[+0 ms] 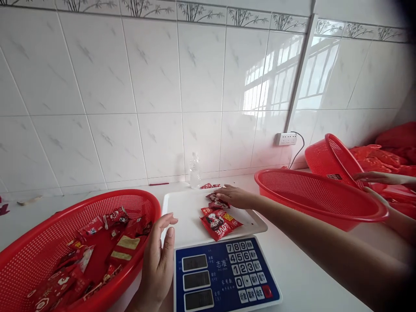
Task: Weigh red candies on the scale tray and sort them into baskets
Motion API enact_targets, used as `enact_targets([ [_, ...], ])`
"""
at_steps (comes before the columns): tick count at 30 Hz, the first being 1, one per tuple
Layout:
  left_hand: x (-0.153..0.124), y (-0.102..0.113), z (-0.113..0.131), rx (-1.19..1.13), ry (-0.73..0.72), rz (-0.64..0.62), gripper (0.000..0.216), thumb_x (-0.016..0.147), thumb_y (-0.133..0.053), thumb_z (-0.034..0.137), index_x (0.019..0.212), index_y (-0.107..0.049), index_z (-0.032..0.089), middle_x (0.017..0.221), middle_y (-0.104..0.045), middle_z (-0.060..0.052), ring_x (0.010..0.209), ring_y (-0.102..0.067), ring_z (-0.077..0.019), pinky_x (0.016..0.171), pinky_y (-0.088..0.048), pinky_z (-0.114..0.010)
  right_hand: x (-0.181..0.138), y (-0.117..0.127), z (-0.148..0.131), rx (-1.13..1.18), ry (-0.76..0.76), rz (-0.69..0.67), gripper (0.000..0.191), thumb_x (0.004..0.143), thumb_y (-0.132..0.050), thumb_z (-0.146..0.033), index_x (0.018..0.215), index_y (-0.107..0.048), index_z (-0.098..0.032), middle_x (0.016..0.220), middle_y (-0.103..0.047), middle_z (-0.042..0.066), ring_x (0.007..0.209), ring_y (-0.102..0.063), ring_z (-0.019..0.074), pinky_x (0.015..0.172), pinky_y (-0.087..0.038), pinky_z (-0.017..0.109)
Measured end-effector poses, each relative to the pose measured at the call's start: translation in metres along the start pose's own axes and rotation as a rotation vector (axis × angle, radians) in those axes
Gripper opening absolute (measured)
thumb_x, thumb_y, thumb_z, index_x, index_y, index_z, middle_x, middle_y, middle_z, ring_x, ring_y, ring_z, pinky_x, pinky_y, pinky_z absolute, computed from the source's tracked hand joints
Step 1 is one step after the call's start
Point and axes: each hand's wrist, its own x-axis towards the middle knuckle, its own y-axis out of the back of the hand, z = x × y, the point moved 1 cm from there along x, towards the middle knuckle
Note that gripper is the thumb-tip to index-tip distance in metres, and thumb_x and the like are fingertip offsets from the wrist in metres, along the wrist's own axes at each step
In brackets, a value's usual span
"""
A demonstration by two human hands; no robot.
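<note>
My right hand (pixel 236 197) reaches across the white scale tray (pixel 177 208), its stretched fingers over small dark red snack packets (pixel 217 201). I cannot tell how firmly it touches them. A larger red packet (pixel 221 222), printed with LOVE and a cartoon figure, lies just in front of them. Between the left basket and the scale (pixel 227 273), my left hand (pixel 159 260) is held up, fingers apart and nothing in them. The blue panel of the scale has white number keys and dark displays.
A red basket (pixel 151 203) with red snack packets stands at left. At right, a large red basket (pixel 266 184) stands before a tilted one (pixel 316 154) touched by another person's hands (pixel 383 178). A clear bottle (pixel 195 171) stands by the tiled wall, below a socket strip (pixel 286 138).
</note>
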Motion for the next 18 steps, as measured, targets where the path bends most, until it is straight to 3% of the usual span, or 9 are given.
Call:
enact_targets([
  [5, 0.000, 0.000, 0.000, -0.007, -0.005, 0.000, 0.032, 0.100, -0.043, 0.050, 0.115, -0.057, 0.025, 0.113, -0.067, -0.007, 0.117, -0.059, -0.0244, 0.103, -0.042, -0.046, -0.020, -0.001, 0.001, -0.038, -0.126, -0.013, 0.030, 0.099, -0.058, -0.035, 0.124, -0.060, -0.021, 0.131, -0.059, 0.010, 0.112, -0.061, 0.0246, 0.096, -0.051, 0.048],
  [10, 0.000, -0.001, 0.000, -0.012, -0.016, -0.002, 0.030, 0.100, -0.043, 0.048, 0.114, -0.058, 0.026, 0.115, -0.066, -0.008, 0.116, -0.058, -0.0240, 0.104, -0.040, -0.047, -0.048, 0.006, -0.017, -0.067, -0.237, -0.055, 0.037, 0.101, -0.052, -0.043, 0.129, -0.058, -0.020, 0.129, -0.061, 0.011, 0.113, -0.062, 0.0254, 0.098, -0.049, 0.050],
  [14, -0.001, 0.000, 0.000, -0.010, -0.018, -0.004, 0.030, 0.100, -0.043, 0.047, 0.115, -0.057, 0.025, 0.115, -0.066, -0.008, 0.116, -0.059, -0.0246, 0.103, -0.041, -0.047, -0.067, 0.017, -0.037, -0.062, -0.291, -0.096, 0.058, 0.102, -0.032, -0.054, 0.143, -0.050, -0.017, 0.124, -0.067, 0.020, 0.114, -0.063, 0.0363, 0.094, -0.048, 0.054],
  [18, -0.002, 0.000, 0.000, -0.004, 0.000, -0.013, 0.029, 0.101, -0.043, 0.046, 0.115, -0.057, 0.025, 0.117, -0.066, -0.009, 0.119, -0.057, -0.0255, 0.105, -0.041, -0.048, -0.074, 0.025, -0.045, -0.038, -0.326, -0.101, 0.070, 0.097, -0.028, -0.062, 0.146, -0.049, -0.016, 0.120, -0.069, 0.022, 0.110, -0.065, 0.0414, 0.087, -0.051, 0.052],
])
